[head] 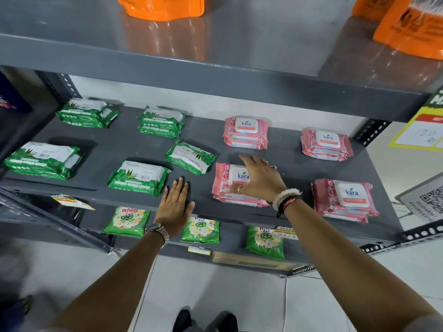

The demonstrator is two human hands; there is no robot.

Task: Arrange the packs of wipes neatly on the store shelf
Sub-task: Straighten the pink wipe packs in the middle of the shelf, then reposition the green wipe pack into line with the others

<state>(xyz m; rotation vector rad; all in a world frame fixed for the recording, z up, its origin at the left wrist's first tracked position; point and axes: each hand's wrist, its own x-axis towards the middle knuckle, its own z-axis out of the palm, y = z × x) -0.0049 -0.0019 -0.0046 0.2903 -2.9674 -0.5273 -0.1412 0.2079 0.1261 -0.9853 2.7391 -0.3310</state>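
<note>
The left hand lies flat at the front edge of the grey shelf, with fingers together and extended, holding nothing. It is just beside a green Origami pack. The right hand rests on top of a pink Kara stack, fingers spread over its white lid, not pinching it. At the right front of the shelf stands another pink Kara stack, well apart from the hand. On the lower shelf, under the hands, lie green Wheel packets.

In the middle of the shelf one green pack lies tilted, out of line with the others. On the left is a green stack. Farther back are two more green stacks and two pink Kara stacks. Above, on the upper shelf, stand orange pouches.
</note>
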